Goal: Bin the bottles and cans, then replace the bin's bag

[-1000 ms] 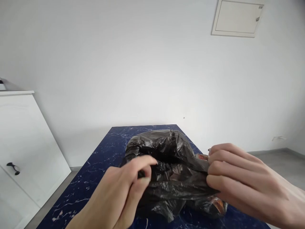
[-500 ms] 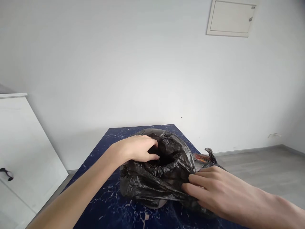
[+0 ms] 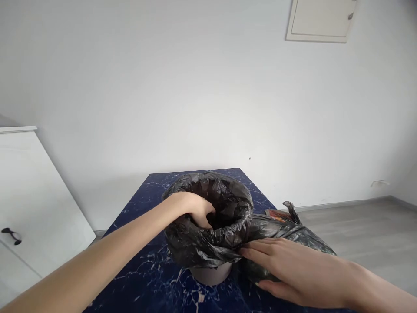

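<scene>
A grey bin (image 3: 211,275) stands on the dark blue marbled table, lined with a black plastic bag (image 3: 195,248) whose edge is folded down over the rim. My left hand (image 3: 199,209) reaches inside the bin's mouth against the liner. Its thumb side shows, but most of its fingers are hidden, so their grip is unclear. My right hand (image 3: 280,265) lies against the bag's outer side at the bin's right, fingers stretched out and thumb apart. Beside the bin, partly under this hand, rests a filled dark plastic bag (image 3: 293,232) with a knotted end; something orange shows through it.
The blue marbled table (image 3: 153,184) reaches back to a white wall (image 3: 163,87). To the left stands a white cabinet (image 3: 35,187) with a black handle. A panel door (image 3: 321,19) is set in the wall at the upper right. Grey floor (image 3: 358,226) lies at the right.
My left hand has gone deeper into the bin, and the liner's opening is wider and rounder. My right hand has flattened its fingers, uncovering more of the filled bag and the bin's base.
</scene>
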Available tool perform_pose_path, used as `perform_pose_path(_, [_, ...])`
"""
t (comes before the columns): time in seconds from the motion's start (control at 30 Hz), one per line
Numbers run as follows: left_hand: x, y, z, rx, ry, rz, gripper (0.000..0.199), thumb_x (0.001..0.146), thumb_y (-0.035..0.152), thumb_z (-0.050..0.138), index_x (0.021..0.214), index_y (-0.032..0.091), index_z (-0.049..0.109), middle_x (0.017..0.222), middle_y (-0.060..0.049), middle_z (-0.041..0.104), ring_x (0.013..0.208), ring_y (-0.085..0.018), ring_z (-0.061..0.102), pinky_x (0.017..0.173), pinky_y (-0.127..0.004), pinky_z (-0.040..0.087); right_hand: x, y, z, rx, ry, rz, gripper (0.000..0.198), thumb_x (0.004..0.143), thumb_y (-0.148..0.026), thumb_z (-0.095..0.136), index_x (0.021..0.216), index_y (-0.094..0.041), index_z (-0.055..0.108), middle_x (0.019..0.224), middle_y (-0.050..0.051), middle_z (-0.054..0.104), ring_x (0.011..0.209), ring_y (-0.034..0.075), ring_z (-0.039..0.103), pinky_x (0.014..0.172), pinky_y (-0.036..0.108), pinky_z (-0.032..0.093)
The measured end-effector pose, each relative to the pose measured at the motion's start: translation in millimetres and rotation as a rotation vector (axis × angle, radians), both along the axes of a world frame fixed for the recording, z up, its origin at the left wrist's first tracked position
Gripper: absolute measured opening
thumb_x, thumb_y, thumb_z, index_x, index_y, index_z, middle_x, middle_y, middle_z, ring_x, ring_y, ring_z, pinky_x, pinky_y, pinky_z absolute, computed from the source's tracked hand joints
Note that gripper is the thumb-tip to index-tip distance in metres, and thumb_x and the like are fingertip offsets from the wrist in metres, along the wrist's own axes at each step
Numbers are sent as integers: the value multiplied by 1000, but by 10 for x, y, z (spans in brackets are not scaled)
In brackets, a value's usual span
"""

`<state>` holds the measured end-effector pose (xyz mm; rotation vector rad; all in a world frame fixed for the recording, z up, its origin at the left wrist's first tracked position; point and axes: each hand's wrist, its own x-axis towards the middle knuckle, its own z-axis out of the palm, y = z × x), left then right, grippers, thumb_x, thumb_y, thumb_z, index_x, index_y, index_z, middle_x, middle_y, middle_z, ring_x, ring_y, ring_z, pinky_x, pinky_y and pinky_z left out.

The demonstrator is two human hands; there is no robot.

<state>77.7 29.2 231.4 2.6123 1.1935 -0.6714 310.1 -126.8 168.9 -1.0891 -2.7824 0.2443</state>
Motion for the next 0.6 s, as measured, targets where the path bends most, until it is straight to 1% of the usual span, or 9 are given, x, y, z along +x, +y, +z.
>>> perform_pose_path(0.1, [-24,-58,150,-22,-27,-26,66,73,60,76,134,35,74,133,-9,76,111,-39,74,80,-43,59,90,-77,182,-87,12,0,55,94,-24,72,148,-23,59,140,10,71,120,28,72,94,36,60])
perform_pose_path(0.17, [-104,-159,313,-12,-114,-65,61,81,63,69,136,35,72,138,-7,74,115,-37,73,85,-41,57,145,-106,368,-107,102,-25,41,97,-26,70,138,-28,67,128,5,77,107,24,76,85,32,62])
perform_pose_path(0.23, [-214,-269,454,12,-286,-101,48,90,60,63,130,35,74,135,-3,76,116,-31,73,89,-37,56,171,-87,545,-135,239,-84,21,103,-33,63,120,-30,74,110,2,80,90,20,78,71,28,61])
perform_pose_path(0.27, [-270,-313,497,40,-384,-87,42,94,58,60,125,34,76,131,-2,77,113,-27,74,88,-34,55,169,-51,614,-138,315,-136,21,106,-39,58,112,-29,75,102,2,80,82,18,76,64,27,59])
perform_pose_path(0.33, [-361,-359,515,161,-547,-16,39,100,56,53,117,30,76,122,-3,79,106,-24,74,84,-32,55,132,76,689,-75,457,-289,32,107,-50,52,106,-27,74,96,4,78,76,17,73,58,27,56])
perform_pose_path(0.4, [-416,-352,457,291,-619,38,41,102,57,50,114,27,75,121,-5,78,104,-24,73,83,-33,53,65,264,682,77,557,-467,41,104,-59,53,113,-23,71,106,10,77,85,21,72,63,31,55])
perform_pose_path(0.47, [-443,-316,368,286,-599,-1,42,103,57,49,118,28,74,125,-5,76,110,-26,70,86,-34,52,-3,479,617,157,592,-581,51,99,-65,58,121,-20,66,116,14,73,95,25,70,70,35,54])
perform_pose_path(0.53, [-464,-286,293,200,-550,-54,42,103,59,49,123,32,74,129,-3,75,117,-27,68,89,-34,51,-48,673,531,68,584,-600,48,97,-68,59,104,-21,67,100,10,72,83,22,65,67,35,48])
perform_pose_path(0.6, [-497,-279,253,193,-545,-52,43,103,60,48,123,33,74,130,-4,74,120,-27,66,92,-35,51,-62,816,446,-58,602,-565,51,96,-70,57,77,-23,56,72,2,60,65,17,52,59,32,37])
